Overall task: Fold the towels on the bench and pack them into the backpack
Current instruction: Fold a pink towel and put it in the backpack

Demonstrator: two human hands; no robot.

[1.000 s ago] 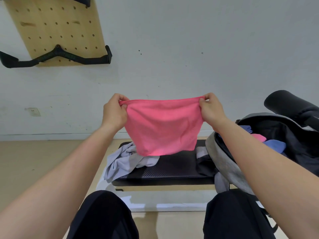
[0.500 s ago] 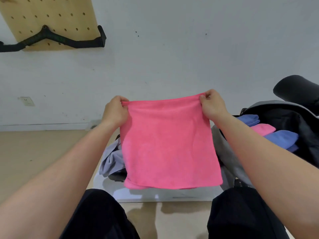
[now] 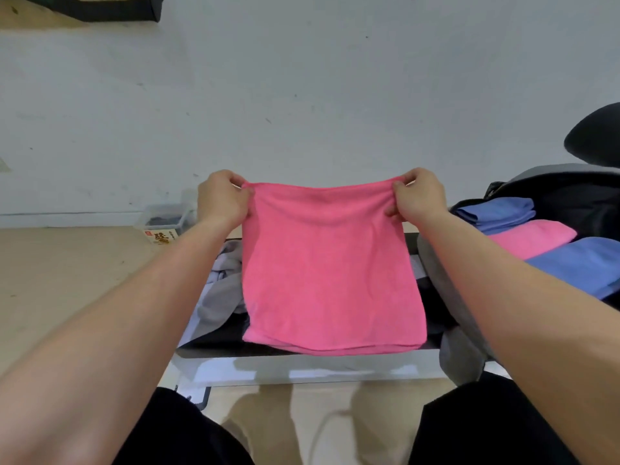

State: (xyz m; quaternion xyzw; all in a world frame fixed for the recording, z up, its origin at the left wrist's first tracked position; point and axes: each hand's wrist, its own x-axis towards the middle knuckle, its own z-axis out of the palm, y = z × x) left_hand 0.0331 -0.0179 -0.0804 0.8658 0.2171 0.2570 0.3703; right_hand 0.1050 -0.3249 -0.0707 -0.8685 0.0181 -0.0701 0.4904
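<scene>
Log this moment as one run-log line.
step: folding | left hand: pinches top left corner of pink cloth towel | right hand: pinches top right corner | open black backpack: three folded towels inside

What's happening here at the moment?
A person holds a pink towel up by its top corners, left hand and right hand each pinching one. It hangs over the bench, where a crumpled grey towel lies. The open backpack on the right holds folded blue towels and a folded pink towel.
</scene>
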